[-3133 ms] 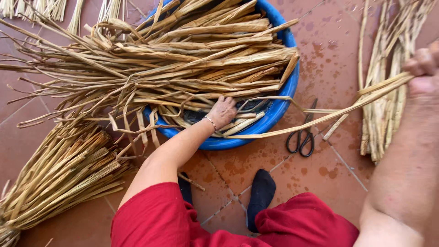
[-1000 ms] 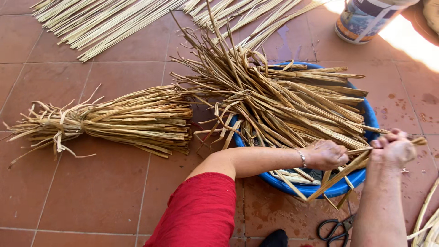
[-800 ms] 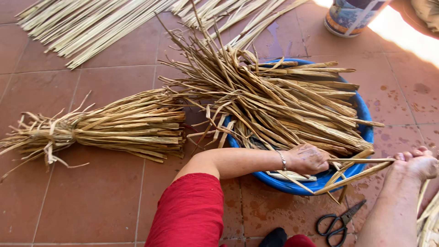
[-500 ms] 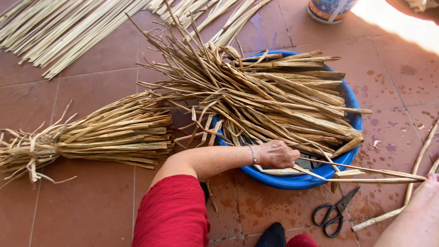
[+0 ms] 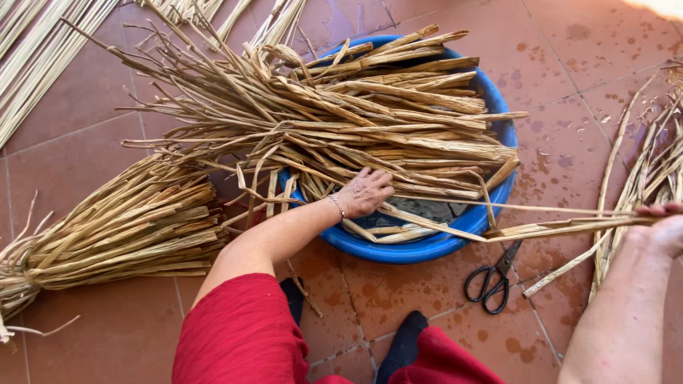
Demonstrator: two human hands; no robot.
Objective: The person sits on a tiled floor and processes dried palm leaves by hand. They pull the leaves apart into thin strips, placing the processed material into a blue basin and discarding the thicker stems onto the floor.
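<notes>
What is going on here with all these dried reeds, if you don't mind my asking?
A person in red sits on a tiled floor over a blue basin heaped with dried reed leaves. The left hand presses on the heap at the basin's near edge, while the right hand grips one long strand stretched out sideways from the pile. A tied bundle lies to the left, and black scissors rest on the floor beside the basin.

Bright, even daylight fills the view. A blown-out white patch at the top right corner suggests direct sun there. Shadows are soft and short under the pile of dry tan reed strips (image 5: 341,121) and the round blue plastic basin (image 5: 427,245). The wet terracotta floor tiles (image 5: 569,43) shine faintly. Focus looks sharp; the right hand (image 5: 665,227) at the frame edge is perhaps slightly blurred
</notes>
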